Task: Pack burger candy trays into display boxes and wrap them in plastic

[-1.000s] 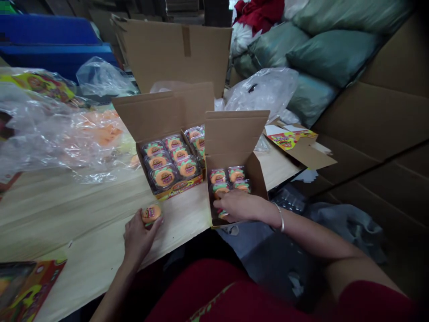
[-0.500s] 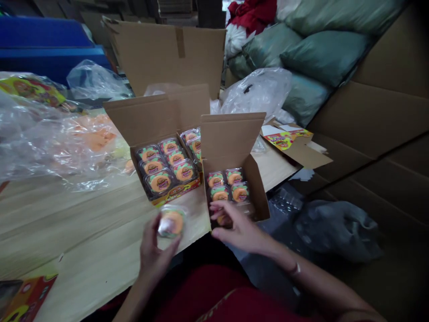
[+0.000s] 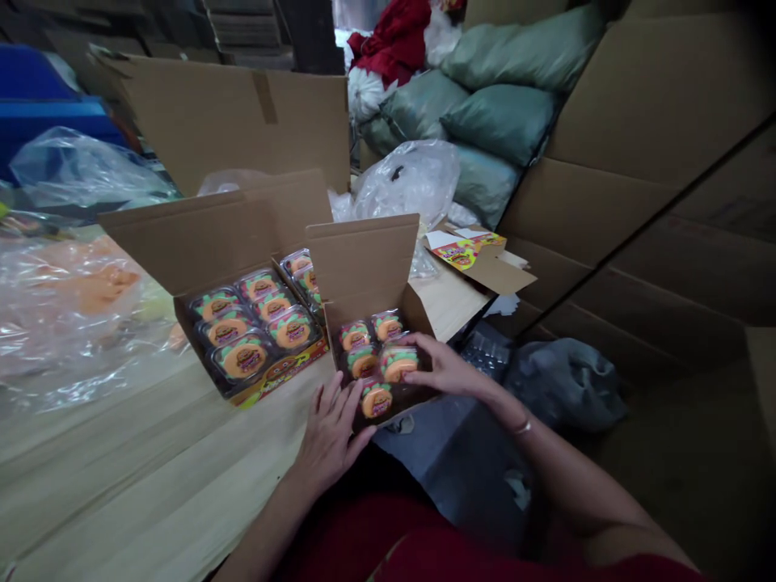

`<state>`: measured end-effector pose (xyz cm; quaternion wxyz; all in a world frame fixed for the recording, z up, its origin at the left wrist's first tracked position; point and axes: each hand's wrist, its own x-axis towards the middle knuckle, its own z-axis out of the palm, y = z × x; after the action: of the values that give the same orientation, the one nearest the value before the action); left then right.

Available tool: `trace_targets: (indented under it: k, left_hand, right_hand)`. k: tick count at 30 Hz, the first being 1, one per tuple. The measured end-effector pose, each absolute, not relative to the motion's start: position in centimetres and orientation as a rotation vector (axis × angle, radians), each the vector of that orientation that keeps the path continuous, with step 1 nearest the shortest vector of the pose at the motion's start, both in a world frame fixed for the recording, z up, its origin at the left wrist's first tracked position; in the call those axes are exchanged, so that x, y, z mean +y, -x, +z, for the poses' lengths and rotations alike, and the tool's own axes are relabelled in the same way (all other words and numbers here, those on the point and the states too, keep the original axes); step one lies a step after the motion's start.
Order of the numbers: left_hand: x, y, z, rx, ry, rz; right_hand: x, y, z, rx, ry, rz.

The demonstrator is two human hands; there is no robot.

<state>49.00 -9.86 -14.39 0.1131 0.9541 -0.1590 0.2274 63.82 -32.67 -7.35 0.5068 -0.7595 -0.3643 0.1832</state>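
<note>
Pale wooden tabletop [image 3: 121, 477] is filling the lower left of a cluttered storeroom. At far left, crumpled clear plastic bags [image 3: 66, 315] are lying on it, with orange shapes showing through. Behind them a large open carton [image 3: 236, 113] is standing.

Next, a full display box [image 3: 182, 238] is sitting with its lid flap propped upright, which is leaving its rows of burger-printed packs [image 3: 242, 360] on show. Just beside it, at the table's near edge, a small cardboard box [image 3: 364, 259] is standing with its own flap up, so its inside is lying open to reach. Five packs are showing in it.

The left hand [image 3: 331, 436] is lying open, fingers spread flat against the box's near wall and fingertips touching the front pack [image 3: 376, 400], seemingly steadying it in its slot. The right hand [image 3: 445, 368] is reaching in over the box's right wall, fingers laid on a middle-row pack [image 3: 397, 364]. Whether it is pinching that pack or only pressing it cannot be told. A thin bracelet [image 3: 522, 426] is circling that wrist.

Further right, a flattened printed carton [image 3: 466, 250] is resting on the table's far corner. Below it a grey cloth [image 3: 563, 384] is lying. Green sacks [image 3: 503, 121] are piling up behind, and big cardboard sheets [image 3: 655, 162] are leaning at far right.
</note>
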Motion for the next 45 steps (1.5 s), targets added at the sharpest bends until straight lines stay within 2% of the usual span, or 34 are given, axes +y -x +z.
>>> trace_targets:
  k: [7, 11, 15, 18, 24, 33, 38, 45]
  left_hand:
    - [-10.7, -49.2, -14.1, -0.445, -2.846, 0.77]
    - [-10.9, -49.2, -14.1, -0.441, -2.862, 0.797]
    - [-10.7, -49.1, -14.2, -0.453, -2.886, 0.798]
    - [-10.7, -49.1, -14.4, -0.468, -2.896, 0.8]
    - [-10.5, -49.2, -14.7, -0.487, -2.905, 0.817]
    - [-10.4, -49.3, -14.8, -0.523, -2.884, 0.87]
    - [-10.4, -49.5, -14.9, -0.535, -2.881, 0.856]
    - [-10.5, -49.2, -14.9, -0.525, -2.893, 0.864]
  right_hand:
    - [-34.2, -64.9, -5.8, -1.312, 2.34, 0.424]
    - [-33.4, -64.7, -6.4, -1.51, 2.31, 0.371]
    - [-34.5, -65.4, -7.1, -1.108, 2.066, 0.408]
    - [-34.9, -65.4, -7.5, -1.106, 1.935, 0.414]
    - [-33.5, -64.6, -7.4, -1.376, 2.25, 0.436]
    - [-35.0, -64.0, -8.1, -1.189, 2.178, 0.353]
    - [-34.4, -63.7, -9.0, -1.358, 2.337, 0.366]
    - [-33.4, -64.6, -9.4, -1.591, 2.573, 0.169]
